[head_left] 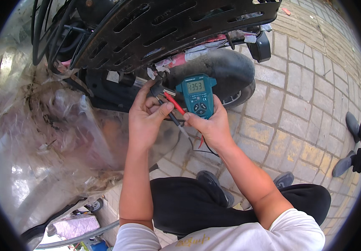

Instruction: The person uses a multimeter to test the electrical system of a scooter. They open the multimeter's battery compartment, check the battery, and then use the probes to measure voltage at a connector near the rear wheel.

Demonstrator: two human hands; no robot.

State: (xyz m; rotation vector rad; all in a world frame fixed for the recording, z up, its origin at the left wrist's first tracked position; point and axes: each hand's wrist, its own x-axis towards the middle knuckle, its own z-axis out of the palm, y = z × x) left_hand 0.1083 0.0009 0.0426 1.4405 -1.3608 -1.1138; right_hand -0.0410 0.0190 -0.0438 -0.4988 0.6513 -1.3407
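My left hand [145, 119] is closed, pinching a black test probe [175, 120] against a dark connector [157, 89]. In my right hand [214, 130] is a teal handheld multimeter [198, 101] with a lit grey display, held upright. The same hand's thumb presses a red test probe [174, 103] near the meter's lower left corner. The red probe's far end points at the connector beside my left fingers; whether its tip touches inside is hidden. Red and black leads hang below the meter.
A black slotted rack [155, 31] overhangs the work, with a rear wheel [232, 96] behind the meter. Cloudy plastic sheeting [84, 146] covers the left. Grey paving [301, 83] lies to the right, where another person's shoes [343, 164] stand. Black cables [42, 33] hang upper left.
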